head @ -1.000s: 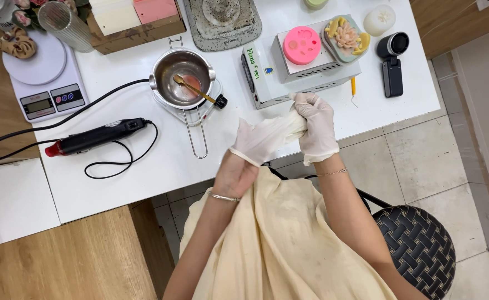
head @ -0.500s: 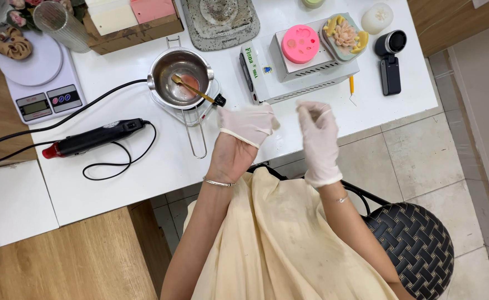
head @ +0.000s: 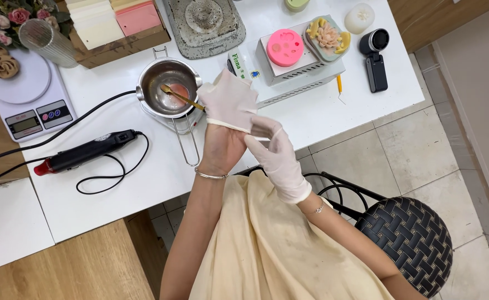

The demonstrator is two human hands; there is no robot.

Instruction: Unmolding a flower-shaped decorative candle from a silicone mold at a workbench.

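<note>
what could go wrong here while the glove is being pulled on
The right hand tugs the cuff of the thin glove that only half covers the left hand; it might tear. The left hand is raised right beside the gold spoon jutting from the metal pot, so a slipped pull could knock it and spill the contents.

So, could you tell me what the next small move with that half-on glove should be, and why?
Probably one more pull of the cuff toward the wrist. The glove covers only the fingers and upper palm of the left hand; its lower palm and the wrist with the bracelet are bare. The right hand, already gloved, pinches the cuff edge, so it is well placed to draw it down.
</note>
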